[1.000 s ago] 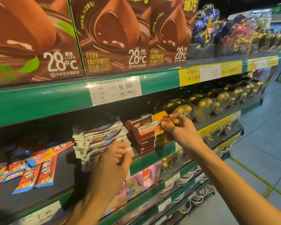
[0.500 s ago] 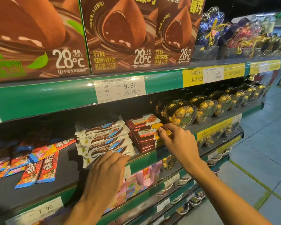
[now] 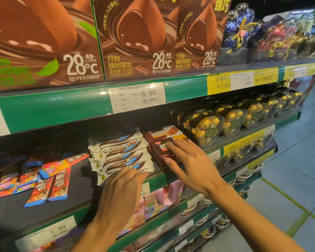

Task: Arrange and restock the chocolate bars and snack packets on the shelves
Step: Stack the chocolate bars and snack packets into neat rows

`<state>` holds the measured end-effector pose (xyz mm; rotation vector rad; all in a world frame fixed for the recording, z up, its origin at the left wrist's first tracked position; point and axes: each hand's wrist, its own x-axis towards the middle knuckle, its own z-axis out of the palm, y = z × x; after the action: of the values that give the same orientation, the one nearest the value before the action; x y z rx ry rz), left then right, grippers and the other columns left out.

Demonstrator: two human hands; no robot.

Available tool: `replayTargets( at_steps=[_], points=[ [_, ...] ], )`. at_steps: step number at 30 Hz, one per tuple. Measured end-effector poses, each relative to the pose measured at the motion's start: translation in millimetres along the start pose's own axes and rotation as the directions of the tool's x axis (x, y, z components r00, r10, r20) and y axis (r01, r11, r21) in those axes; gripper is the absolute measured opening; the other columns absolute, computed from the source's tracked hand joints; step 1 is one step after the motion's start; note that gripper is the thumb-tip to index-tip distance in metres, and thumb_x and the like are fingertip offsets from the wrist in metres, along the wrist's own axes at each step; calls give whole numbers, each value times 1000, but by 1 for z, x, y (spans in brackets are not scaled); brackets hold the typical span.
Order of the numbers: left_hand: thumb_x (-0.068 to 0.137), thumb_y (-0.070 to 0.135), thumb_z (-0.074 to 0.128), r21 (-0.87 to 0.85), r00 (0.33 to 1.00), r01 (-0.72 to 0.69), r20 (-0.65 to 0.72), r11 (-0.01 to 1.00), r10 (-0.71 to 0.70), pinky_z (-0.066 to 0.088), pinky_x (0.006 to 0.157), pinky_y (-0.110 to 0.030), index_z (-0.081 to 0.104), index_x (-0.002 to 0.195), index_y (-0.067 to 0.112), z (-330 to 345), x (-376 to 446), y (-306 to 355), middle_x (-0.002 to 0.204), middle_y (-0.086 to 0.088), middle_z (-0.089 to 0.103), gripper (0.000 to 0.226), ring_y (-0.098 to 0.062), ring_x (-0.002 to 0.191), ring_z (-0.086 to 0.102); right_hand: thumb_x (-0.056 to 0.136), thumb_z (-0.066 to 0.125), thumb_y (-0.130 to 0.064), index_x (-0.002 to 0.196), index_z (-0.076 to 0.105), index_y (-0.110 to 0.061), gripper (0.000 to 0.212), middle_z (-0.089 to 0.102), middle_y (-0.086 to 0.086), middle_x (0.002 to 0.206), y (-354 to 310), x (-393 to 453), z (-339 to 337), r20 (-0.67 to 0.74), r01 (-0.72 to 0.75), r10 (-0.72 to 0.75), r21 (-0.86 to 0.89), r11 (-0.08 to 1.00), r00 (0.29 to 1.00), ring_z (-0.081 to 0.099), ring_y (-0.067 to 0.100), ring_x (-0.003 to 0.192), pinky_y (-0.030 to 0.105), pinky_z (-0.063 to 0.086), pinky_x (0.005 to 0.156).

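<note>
Two bare hands work the middle shelf: left hand curled against four stacked white chocolate bars; right hand flat, fingers spread, on the dark-red bars.

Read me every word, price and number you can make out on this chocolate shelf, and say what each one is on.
"28°C": brown truffle boxes
"112克": same boxes
"9.90", "112g": white price tag
"5.50": tag on yellow strip
"6.50": tag by right hand
"7.90": lower-left tag
"Dove": white bars by left hand, partly legible
Barcodes, small print: too blurred.
</note>
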<state>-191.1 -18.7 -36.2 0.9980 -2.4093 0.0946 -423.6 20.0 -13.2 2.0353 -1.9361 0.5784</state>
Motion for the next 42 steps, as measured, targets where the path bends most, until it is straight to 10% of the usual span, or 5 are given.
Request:
replayTargets(
  at_steps=[19,24,29,42],
  points=[
    [74,7,81,-32,994,36,-98,999,-39,59,75,-34,74,108,21,-1,-4,5,96,7,72,36,-15,89,66,104,23,-57,154,29,-29,57,27,-2,161,15,3,0,83,69,-69,-4,998,994,13,11,151,28,-4,122],
    [74,5,80,-10,986,32,-162,999,-34,59,72,-35,75,99,15,-9,-16,2,93,2,72,27,-19,86,66,102,46,-42,139,51,-19,44,50,2,146,-1,1,-10,-89,84,-76,94,992,993,38,17,139,33,21,121],
    [87,22,63,-55,961,177,-206,983,-185,57,75,-35,72,104,20,-26,-40,-15,98,8,68,19,-15,90,61,91,62,-20,109,64,-13,20,64,1,104,-48,2,-22,-249,206,-146,233,951,957,56,21,96,32,47,82],
    [86,31,54,-28,800,522,-332,853,-500,50,82,-41,66,98,26,-129,-170,-138,97,3,66,18,-20,92,58,84,64,-27,117,61,-23,33,67,-1,106,-230,10,2,25,291,-335,437,851,942,61,25,99,36,51,71]
  ],
)
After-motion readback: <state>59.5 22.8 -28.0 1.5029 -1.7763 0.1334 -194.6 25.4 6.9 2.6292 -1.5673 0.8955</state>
